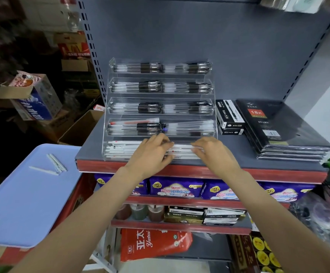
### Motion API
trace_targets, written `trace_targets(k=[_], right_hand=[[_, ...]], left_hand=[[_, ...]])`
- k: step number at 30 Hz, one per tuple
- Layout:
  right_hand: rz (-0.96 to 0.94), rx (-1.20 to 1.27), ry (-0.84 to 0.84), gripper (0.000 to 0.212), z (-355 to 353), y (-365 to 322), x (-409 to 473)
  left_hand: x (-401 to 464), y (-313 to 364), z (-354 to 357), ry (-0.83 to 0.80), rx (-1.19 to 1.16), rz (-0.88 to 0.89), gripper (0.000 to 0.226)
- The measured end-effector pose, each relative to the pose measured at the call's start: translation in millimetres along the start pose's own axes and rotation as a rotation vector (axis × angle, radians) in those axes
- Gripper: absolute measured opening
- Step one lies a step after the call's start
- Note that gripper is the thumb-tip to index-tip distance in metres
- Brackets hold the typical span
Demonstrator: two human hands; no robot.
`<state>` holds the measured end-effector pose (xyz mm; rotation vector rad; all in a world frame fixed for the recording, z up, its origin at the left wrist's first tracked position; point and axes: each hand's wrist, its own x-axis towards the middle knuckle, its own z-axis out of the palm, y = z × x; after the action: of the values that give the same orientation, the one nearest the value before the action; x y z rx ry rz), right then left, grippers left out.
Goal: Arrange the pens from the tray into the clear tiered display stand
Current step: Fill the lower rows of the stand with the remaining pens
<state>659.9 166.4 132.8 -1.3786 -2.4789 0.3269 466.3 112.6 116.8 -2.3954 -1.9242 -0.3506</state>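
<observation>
- A clear acrylic stand [109,107] with five stepped tiers sits on a grey metal shelf [239,154], against a grey back panel.
- The upper three tiers hold slim clear-barrelled pens with dark grips [150,87], lying flat in rows, in a left and a right group.
- The fourth tier mixes dark-grip pens with frosted white ones; one has a red tip, another a blue tip.
- The bottom tier holds smooth white pens [120,148] lying sideways.
- The left hand [152,152] rests on the bottom tier, fingers curled over the white pens there.
- The right hand [213,152] is just beside it, fingertips bent down onto the same row; whether either hand pinches a single pen, I cannot tell.
- A pale blue, flat plastic tray [22,203] with rounded corners lies to the left, lower than the shelf.
- A few thin white pens [56,164] lie loose near the tray's far end.
- Right of the stand are black rectangular pen boxes [229,115], then a stack of glossy black diaries [278,131].
- Below, shelves hold purple soft packets [176,189].
</observation>
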Motion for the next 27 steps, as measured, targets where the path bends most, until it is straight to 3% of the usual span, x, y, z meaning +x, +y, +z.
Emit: trace_targets(k=[4,8,16,23,27], right_hand=[[-0.036,-0.099,-0.106,0.049,-2.8,3.5,-10.8],[-0.008,-0.183,-0.134,0.048,-5.0,1.5,-10.9],[0.012,0.027,-0.047,0.041,-5.9,-19.8,-6.1],[-0.158,0.193,0.038,0.033,18.6,-107.2,22.6],[-0.283,0.239,0.024,0.029,49.2,-185.7,44.9]], left_hand=[[2.3,4.0,1.6,-0.022,0.035,0.018,0.048],[4.1,8.1,1.8,-0.030,0.096,0.013,0.047],[-1.0,3.1,-15.0,0.074,-0.059,-0.037,0.038],[-53.1,-58.7,-42.5,0.310,-0.037,-0.094,0.027],[-104.4,-130.1,-53.8,0.404,-0.072,-0.245,0.036]])
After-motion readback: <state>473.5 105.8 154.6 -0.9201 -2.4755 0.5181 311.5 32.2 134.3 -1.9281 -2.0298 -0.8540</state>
